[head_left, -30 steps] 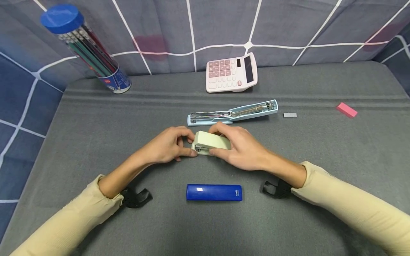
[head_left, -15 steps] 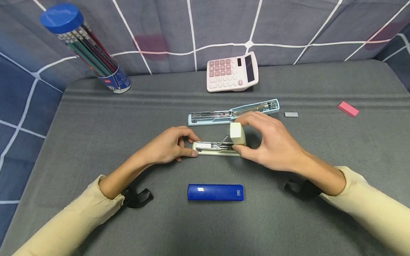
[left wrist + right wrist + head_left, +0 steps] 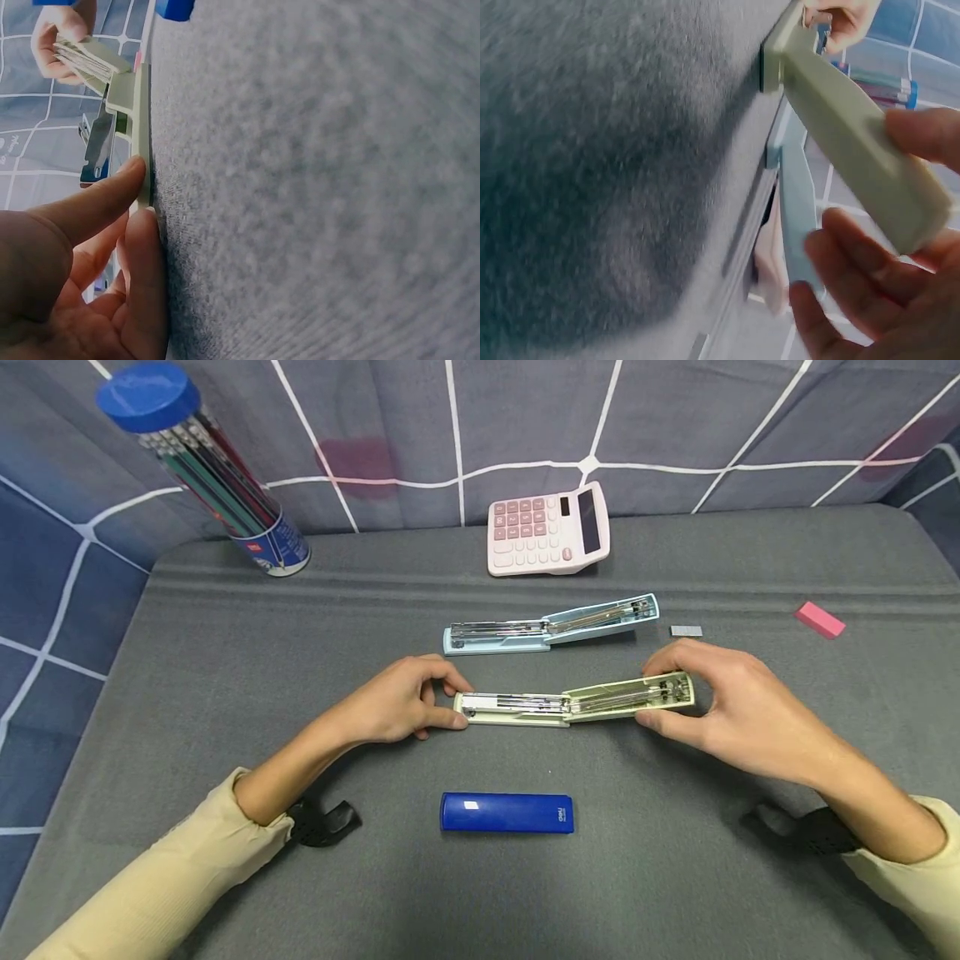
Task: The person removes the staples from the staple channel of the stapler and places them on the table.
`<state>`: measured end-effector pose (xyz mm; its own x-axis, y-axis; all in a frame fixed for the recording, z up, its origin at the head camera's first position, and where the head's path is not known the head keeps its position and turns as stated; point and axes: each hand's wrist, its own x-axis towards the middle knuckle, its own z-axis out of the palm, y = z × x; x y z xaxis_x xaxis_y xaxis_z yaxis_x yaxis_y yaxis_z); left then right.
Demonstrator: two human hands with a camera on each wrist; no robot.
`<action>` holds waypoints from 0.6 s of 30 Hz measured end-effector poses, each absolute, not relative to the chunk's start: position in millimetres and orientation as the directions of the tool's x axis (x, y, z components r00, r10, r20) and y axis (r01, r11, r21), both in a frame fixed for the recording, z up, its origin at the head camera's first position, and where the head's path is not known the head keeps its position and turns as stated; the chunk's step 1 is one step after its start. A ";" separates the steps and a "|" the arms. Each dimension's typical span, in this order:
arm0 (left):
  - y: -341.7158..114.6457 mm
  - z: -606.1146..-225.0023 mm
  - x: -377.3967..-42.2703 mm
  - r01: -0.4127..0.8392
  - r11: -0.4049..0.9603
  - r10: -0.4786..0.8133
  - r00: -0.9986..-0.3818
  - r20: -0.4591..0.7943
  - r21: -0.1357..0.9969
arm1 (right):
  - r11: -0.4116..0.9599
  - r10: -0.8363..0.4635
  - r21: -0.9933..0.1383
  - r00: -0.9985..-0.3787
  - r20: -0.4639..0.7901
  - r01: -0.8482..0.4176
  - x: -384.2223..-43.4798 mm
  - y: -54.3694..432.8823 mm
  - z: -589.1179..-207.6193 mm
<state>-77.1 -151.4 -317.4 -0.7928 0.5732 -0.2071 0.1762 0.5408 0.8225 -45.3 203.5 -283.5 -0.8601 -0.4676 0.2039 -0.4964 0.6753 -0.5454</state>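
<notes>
A pale green stapler (image 3: 567,709) lies folded open in front of me, its metal staple channel bare and its top arm swung over to the right. My left hand (image 3: 408,702) pinches the left end of its base between thumb and fingers, low against the cloth. At the other end, my right hand (image 3: 738,714) holds the tip of the top arm, thumb on the near side and fingers on the far side. The right wrist view shows the smooth outer face of that arm (image 3: 855,142) sloping up from the cloth.
Just behind lies a light blue stapler (image 3: 551,627), also folded open. A blue stapler (image 3: 506,812) sits closed in front. Further off are a strip of staples (image 3: 686,631), a pink block (image 3: 821,620), a pink calculator (image 3: 547,531) and a tube of pencils (image 3: 217,477).
My right hand has swung the green stapler's top arm up and over to the right, from closed to nearly flat. The left hand has stayed at the base's left end.
</notes>
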 end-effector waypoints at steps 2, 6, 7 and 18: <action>-151.2 -317.8 -77.1 0.176 0.542 0.571 -0.795 -0.206 0.822 | 0.708 -0.497 -0.488 -0.851 0.170 -0.511 -45.9 208.7 -283.9; -150.3 -318.0 -77.1 0.178 0.544 0.569 -0.797 -0.204 0.820 | 0.730 -0.578 -0.357 -0.805 0.132 -0.582 -47.9 213.4 -284.6; -150.5 -318.7 -77.4 0.177 0.543 0.569 -0.796 -0.204 0.821 | 0.725 -0.598 -0.332 -0.791 0.131 -0.603 -48.3 213.5 -284.6; -150.8 -318.6 -76.9 0.178 0.541 0.570 -0.796 -0.204 0.822 | 0.610 -0.637 -0.472 -0.748 0.186 -0.637 -44.9 180.1 -268.7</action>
<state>-76.9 -150.8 -318.6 -0.7957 0.5704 -0.2036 0.1776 0.5411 0.8220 -44.9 180.1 -268.7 -0.7480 -0.6371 0.1859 -0.6367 0.6098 -0.4720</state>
